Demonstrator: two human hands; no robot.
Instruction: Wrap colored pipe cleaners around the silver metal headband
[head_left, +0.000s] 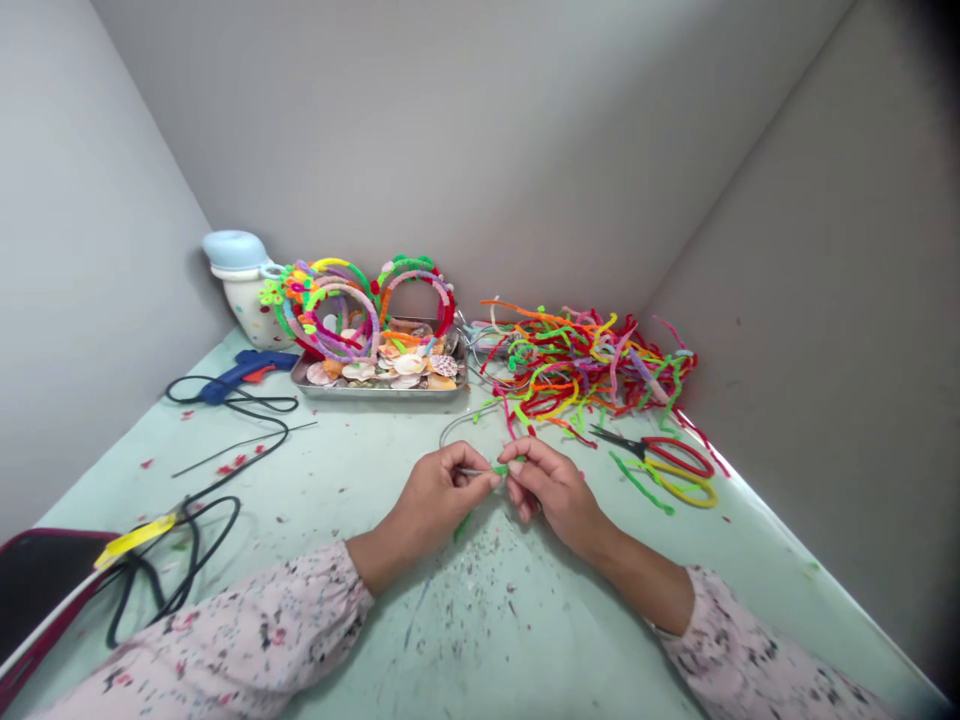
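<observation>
My left hand (444,487) pinches a thin grey wire hoop (448,430) between thumb and fingers; the hoop arcs up and away behind both hands. Beside it, my right hand (553,487) is closed in a pinch on a green pipe cleaner (501,469), which lies around or along the wire between my fingertips. A loose green end hangs under my left hand. Part of the wire and most of the pipe cleaner are hidden by my fingers. To the right lie scissors (660,462) with red and yellow handles, near a loose green pipe cleaner.
A metal tray (382,393) of shells holds several colourful wrapped headbands (341,320). Right of it is a heap of pipe cleaners (585,360). A blue glue gun (247,374) with a black cord, and a white cup (244,290) with a blue lid, stand at the left.
</observation>
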